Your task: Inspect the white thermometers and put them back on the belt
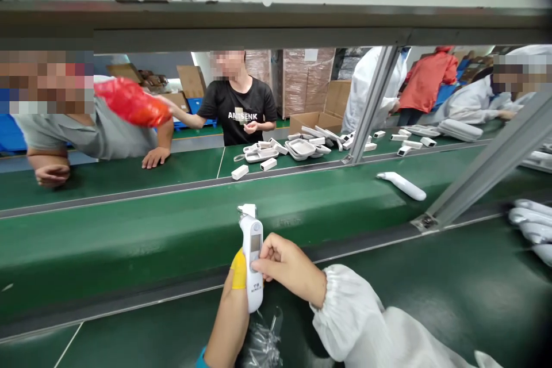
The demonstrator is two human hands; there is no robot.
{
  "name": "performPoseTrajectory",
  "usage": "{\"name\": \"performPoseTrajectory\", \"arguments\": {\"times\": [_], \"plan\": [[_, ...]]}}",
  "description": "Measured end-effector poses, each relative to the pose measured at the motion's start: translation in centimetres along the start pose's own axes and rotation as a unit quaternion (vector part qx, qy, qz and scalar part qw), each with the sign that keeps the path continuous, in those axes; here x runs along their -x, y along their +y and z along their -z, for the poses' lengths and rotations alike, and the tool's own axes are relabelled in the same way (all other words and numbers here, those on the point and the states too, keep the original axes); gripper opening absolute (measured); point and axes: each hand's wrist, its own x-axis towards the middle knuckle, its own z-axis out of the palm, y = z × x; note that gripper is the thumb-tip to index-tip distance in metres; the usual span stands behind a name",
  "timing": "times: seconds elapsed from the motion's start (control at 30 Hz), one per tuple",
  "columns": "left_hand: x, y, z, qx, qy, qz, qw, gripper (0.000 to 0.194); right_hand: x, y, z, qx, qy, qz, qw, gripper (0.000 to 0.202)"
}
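My left hand, with a yellow covering on the thumb, is closed around a white ear thermometer held upright, its small grey screen and buttons facing me. Behind the probe end shows a small white piece; whether it is joined to the thermometer I cannot tell. My right hand comes from the right in a white gathered sleeve. Its fingers are curled, and the thumb rests on the thermometer's front below the screen. Crumpled clear plastic lies below the thermometer on the green bench.
A green conveyor belt crosses ahead, carrying another white thermometer. Grey posts rise at the right. White trays and small boxes lie beyond. More white thermometers sit far right. Across, a person holds out a red bag.
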Motion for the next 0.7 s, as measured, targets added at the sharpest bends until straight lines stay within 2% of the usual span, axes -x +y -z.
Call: {"name": "performPoseTrajectory", "arguments": {"times": [0.17, 0.37, 0.57, 0.7], "plan": [[-0.3, -1.2, 0.8, -0.048, 0.008, -0.037, 0.998, 0.053, 0.1, -0.7, 0.2, -0.003, -0.013, -0.028, 1.000, 0.037], [-0.1, -1.1, 0.8, -0.062, -0.013, -0.031, 0.997, 0.047, 0.2, -1.0, 0.4, -0.022, -0.049, -0.043, 0.998, 0.035], [0.0, -1.3, 0.8, -0.071, -0.011, -0.035, 0.997, 0.046, 0.3, -0.4, 0.0, 0.021, 0.016, -0.023, 0.999, 0.046], [-0.2, -1.2, 0.8, -0.085, -0.010, -0.034, 0.996, 0.047, 0.0, -0.3, 0.3, 0.005, -0.020, -0.054, 0.998, 0.037]]}}
